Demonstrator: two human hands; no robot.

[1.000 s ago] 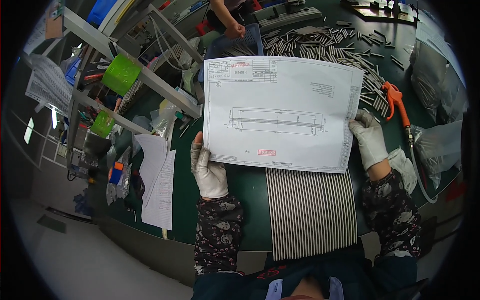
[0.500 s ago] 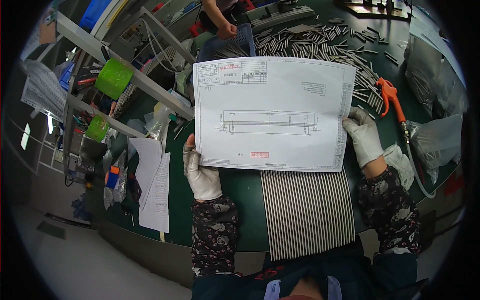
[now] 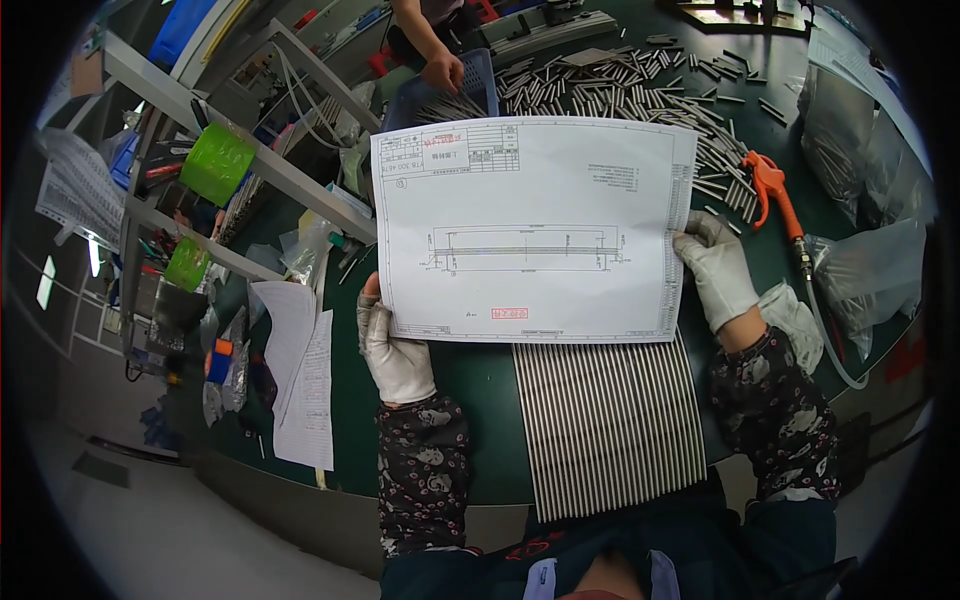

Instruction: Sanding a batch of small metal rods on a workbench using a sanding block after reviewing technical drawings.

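A large white sheet with a technical drawing (image 3: 530,200) is held up between my hands, its print upside down to me. My left hand (image 3: 397,352), in a white glove with bare fingertips, grips the lower left corner. At the right edge my gloved right hand (image 3: 718,272) pinches the paper, partly hidden by its edge. Below the sheet lies a row of long thin metal rods (image 3: 612,430), side by side, running toward me past the table edge. The sheet covers their far ends.
Short metal rods (image 3: 640,100) lie heaped beyond the sheet. Another person's hand (image 3: 443,73) is at a blue basket (image 3: 485,80). An orange air gun (image 3: 768,185) with a hose lies at right, near bagged parts (image 3: 865,280). Papers (image 3: 300,380) hang beside a shelf frame (image 3: 250,150) at left.
In the picture, the sheet and my left hand sit slightly farther left, as does much of the scene. The other person's hand appears a little lower, at the basket. My grip is unchanged.
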